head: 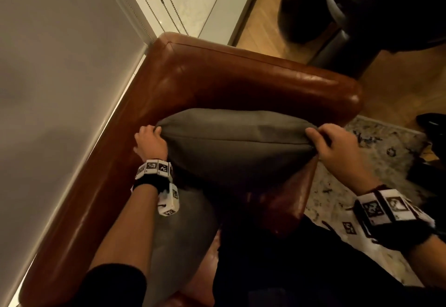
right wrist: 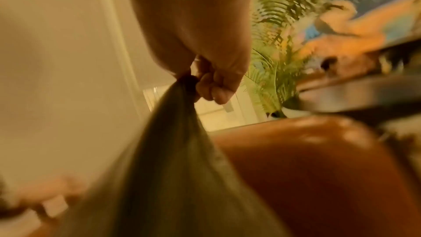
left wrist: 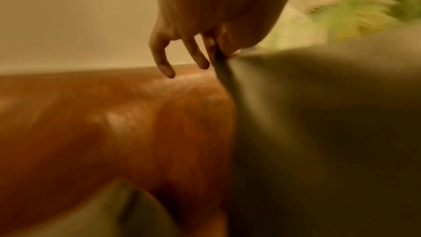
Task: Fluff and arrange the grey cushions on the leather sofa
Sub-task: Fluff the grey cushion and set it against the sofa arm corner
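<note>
**Cushion held by both corners above the sofa corner**

Brown leather sofa (head: 241,77) filling the middle of the head view, backrest along the left wall, armrest across the far side. Patterned rug (head: 376,152) to the right on wooden floor; dark leather seat (head: 362,5) at far right. Blurred fern (right wrist: 278,51) beyond the armrest in the right wrist view.

Grey cushion (head: 236,147) held in the sofa's far corner, top seam level, body plump and bulging toward the near side; whether its lower edge touched the seat could not be told. Second grey cushion (head: 178,234) lying on the near seat, under the left forearm, flatter and untouched.

Left hand (head: 149,142) pinching the cushion's left corner between thumb and a finger, other fingers (left wrist: 161,60) hanging loose. Right hand (head: 337,147) curled tight round the right corner, fabric bunched in the fist.

Judged midway: first cushion apparently being shaken or set against the corner, not yet released; second cushion left to fluff and place.
</note>
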Demonstrator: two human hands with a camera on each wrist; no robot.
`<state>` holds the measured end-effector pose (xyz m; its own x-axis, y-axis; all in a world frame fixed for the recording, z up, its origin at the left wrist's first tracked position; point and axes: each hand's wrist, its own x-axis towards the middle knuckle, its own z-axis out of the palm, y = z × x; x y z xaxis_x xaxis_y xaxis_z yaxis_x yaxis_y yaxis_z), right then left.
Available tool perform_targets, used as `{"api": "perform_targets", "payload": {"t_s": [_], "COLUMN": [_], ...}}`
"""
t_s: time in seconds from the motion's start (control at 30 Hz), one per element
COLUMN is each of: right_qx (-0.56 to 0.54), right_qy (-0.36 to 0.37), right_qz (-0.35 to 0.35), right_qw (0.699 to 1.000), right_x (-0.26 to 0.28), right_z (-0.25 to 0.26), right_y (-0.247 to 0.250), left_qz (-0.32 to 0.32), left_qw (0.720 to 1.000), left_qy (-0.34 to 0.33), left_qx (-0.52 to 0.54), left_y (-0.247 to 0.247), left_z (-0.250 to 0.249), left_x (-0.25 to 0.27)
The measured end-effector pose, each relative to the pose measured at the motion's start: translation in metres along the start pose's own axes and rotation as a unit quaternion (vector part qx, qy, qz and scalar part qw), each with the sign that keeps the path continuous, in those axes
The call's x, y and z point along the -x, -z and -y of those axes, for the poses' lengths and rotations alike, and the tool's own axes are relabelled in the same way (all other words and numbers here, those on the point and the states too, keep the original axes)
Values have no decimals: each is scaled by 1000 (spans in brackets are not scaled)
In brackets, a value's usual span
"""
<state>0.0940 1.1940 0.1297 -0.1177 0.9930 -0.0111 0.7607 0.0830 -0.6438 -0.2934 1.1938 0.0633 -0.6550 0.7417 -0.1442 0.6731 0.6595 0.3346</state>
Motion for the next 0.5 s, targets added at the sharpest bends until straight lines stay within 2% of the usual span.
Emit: {"api": "perform_targets", "payload": {"t_s": [0.03, 0.07, 0.1, 0.13, 0.17, 0.23, 0.27, 0.3, 0.33, 0.43, 0.5], "right_qx": [-21, -48, -78, -104, -122, -140, -132, -107, -72, 32, 113], "right_qy": [21, 37, 53, 74, 98, 138, 144, 141, 127, 78, 91], "right_qz": [-8, -23, -39, -50, -53, -39, -22, 7, 48, 216, 277], "right_qw": [1000, 998, 995, 991, 986, 980, 980, 984, 988, 973, 950], "right_x": [-4, -10, -18, -24, -30, -41, -50, -61, -72, -92, -76], "right_z": [22, 43, 65, 87, 110, 151, 167, 178, 184, 174, 145], "right_y": [-4, -6, -7, -9, -13, -30, -42, -57, -74, -129, -156], "left_qz": [27, 50, 69, 91, 118, 195, 233, 253, 251, 163, 167], "left_qw": [999, 997, 996, 992, 972, 896, 867, 859, 870, 956, 972], "left_qy": [42, 53, 22, -51, -148, -301, -325, -308, -270, -131, -5], "left_qx": [5, 22, 41, 77, 138, 263, 297, 321, 329, 207, 166], "left_y": [1, 1, 3, 7, 14, 26, 29, 28, 25, -4, -28], "left_z": [-3, -3, -5, -9, -17, -36, -41, -43, -44, -50, -54], "left_x": [-2, -6, -7, -5, 4, 36, 49, 56, 56, 35, 22]}}
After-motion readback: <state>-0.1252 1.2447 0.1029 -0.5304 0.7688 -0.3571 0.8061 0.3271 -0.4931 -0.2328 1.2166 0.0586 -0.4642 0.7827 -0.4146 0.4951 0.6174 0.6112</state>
